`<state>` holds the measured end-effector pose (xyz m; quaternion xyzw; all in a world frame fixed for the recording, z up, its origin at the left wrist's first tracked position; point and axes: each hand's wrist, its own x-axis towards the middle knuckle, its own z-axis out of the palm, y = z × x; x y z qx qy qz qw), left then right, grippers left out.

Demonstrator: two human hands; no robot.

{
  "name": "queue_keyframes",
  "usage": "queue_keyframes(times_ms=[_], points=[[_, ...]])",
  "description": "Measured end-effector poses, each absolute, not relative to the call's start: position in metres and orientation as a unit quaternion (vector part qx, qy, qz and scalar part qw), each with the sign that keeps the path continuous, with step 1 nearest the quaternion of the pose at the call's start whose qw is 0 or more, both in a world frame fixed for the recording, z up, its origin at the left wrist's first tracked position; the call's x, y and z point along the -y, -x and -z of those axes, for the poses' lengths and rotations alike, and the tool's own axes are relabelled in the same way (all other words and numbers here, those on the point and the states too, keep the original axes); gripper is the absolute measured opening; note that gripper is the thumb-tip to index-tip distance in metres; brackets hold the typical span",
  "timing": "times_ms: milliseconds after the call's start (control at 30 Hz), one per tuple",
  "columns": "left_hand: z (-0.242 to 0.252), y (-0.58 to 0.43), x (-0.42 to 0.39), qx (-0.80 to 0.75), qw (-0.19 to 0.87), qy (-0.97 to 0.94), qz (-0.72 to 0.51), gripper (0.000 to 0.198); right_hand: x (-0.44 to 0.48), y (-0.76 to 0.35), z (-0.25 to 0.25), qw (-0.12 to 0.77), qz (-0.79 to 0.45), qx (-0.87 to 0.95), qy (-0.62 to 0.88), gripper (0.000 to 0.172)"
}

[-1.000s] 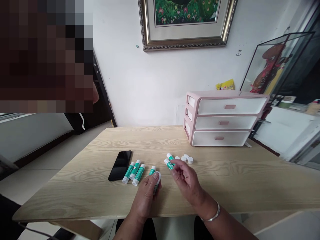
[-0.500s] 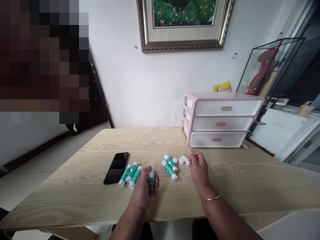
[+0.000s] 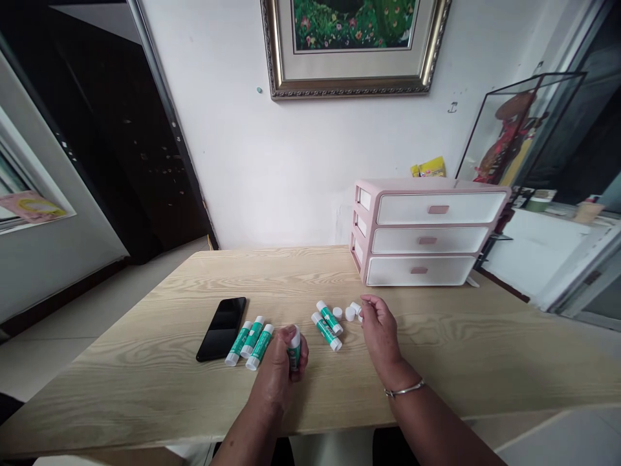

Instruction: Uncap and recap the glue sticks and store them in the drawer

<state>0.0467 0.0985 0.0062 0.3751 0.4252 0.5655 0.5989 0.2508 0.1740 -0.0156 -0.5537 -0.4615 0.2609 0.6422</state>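
My left hand [image 3: 280, 362] is wrapped round a green and white glue stick [image 3: 294, 346], held upright just above the wooden table [image 3: 466, 362]. My right hand [image 3: 378, 327] is further right, fingers pinched at a small white cap [image 3: 359, 313] among a few loose caps [image 3: 343, 312]. Two glue sticks [image 3: 327, 323] lie between my hands. Three more glue sticks [image 3: 250, 341] lie side by side left of my left hand.
A black phone [image 3: 220, 328] lies flat left of the three sticks. A pink three-drawer organiser [image 3: 422, 233] stands at the back right against the wall, all drawers closed. A glass display case [image 3: 514, 136] stands beyond it.
My right hand moved from the middle out to the loose caps on the right. My left hand turned the glue stick upright. A person at the upper left has gone from view.
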Motion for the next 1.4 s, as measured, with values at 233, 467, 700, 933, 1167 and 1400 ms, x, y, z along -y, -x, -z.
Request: queue_keyframes(times_ms=[233, 467, 700, 933, 1167, 1400], points=[[-0.003, -0.049, -0.1, -0.431, 0.593, -0.371, -0.57, 0.054, -0.177, -0.252, 0.019, 0.638, -0.25, 0.474, 0.553, 0.041], [-0.004, -0.051, -0.099, -0.43, 0.607, -0.335, -0.579, 0.055, -0.177, -0.252, 0.021, 0.629, -0.249, 0.479, 0.559, 0.04], [0.0, -0.048, -0.1, -0.49, 0.557, -0.361, -0.566, 0.056, -0.176, -0.25, 0.024, 0.551, -0.138, 0.58, 0.584, 0.035], [0.008, -0.05, -0.107, -0.517, 0.539, -0.397, -0.533, 0.071, -0.172, -0.247, 0.025, 0.442, 0.031, 0.692, 0.57, 0.034], [0.016, -0.058, -0.118, -0.55, 0.55, -0.373, -0.506, 0.063, -0.17, -0.245, 0.025, 0.361, 0.05, 0.724, 0.585, 0.035], [0.01, -0.062, -0.113, -0.568, 0.542, -0.389, -0.482, 0.067, -0.168, -0.244, 0.024, 0.339, 0.053, 0.729, 0.592, 0.033]])
